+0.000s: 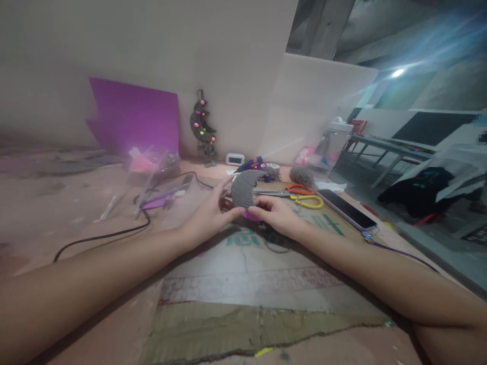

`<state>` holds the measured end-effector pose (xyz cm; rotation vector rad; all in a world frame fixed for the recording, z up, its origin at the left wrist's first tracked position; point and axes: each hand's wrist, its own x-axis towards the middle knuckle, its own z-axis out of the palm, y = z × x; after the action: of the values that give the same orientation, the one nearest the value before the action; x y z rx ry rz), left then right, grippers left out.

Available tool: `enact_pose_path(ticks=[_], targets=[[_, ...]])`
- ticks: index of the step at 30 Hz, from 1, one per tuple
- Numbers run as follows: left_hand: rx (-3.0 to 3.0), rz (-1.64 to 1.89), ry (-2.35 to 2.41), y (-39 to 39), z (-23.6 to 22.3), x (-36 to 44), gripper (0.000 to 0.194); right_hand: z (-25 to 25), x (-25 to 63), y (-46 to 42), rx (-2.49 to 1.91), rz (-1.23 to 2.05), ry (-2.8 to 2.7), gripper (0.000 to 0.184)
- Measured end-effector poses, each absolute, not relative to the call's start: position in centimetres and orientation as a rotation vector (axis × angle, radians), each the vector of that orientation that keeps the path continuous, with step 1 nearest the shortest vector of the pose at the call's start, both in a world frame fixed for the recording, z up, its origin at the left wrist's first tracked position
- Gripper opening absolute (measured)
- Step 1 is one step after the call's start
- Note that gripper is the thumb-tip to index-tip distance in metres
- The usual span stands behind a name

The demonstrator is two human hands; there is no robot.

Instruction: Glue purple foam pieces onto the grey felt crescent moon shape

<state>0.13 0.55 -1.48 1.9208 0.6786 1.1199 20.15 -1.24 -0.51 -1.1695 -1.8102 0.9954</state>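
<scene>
Between my two hands is a crescent-shaped piece wrapped in grey yarn [244, 191], its pointed tip towards the upper right. My left hand [216, 207] grips its left side, thumb along the lower edge. The fingers of my right hand [277, 213] pinch its lower right edge. A bit of purple shows just below the piece. Behind my right hand lie scissors with orange handles [300, 189] and scissors with yellow handles [309, 202]. Some dark thing, partly hidden under my right hand, cannot be made out.
Under my hands lies a printed cardboard sheet [205, 329]. Farther back are a ball of grey yarn [302, 176], a blue glue gun [249, 166] and a small digital clock [235, 159]. A moon decoration [198, 124] and a purple sheet [140, 116] stand by the wall. A phone [348, 209] lies right.
</scene>
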Motion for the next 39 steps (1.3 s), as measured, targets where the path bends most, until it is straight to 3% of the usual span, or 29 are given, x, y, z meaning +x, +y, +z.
enact_pose_path(ticks=[4, 12, 19, 27, 39], targets=[[2.014, 0.912, 0.760, 1.0, -1.6, 0.0, 0.034, -0.6, 20.1, -1.3, -1.184, 0.896, -1.901, 0.025], [2.030, 0.936, 0.862, 0.6, -1.3, -0.2, 0.036, 0.0, 20.0, -1.7, -1.152, 0.761, -2.046, 0.025], [1.955, 0.963, 0.845, 1.1, -1.2, -0.2, 0.035, -0.6, 20.4, -0.8, -1.127, 0.762, -1.806, 0.031], [1.968, 0.952, 0.873, 1.1, -1.2, -0.2, 0.033, -1.0, 21.6, 0.8, -1.259, 0.546, -1.826, 0.019], [1.954, 0.966, 0.836, 1.2, -1.2, -0.2, 0.030, -0.4, 21.1, -0.4, -1.162, 0.596, -1.925, 0.024]])
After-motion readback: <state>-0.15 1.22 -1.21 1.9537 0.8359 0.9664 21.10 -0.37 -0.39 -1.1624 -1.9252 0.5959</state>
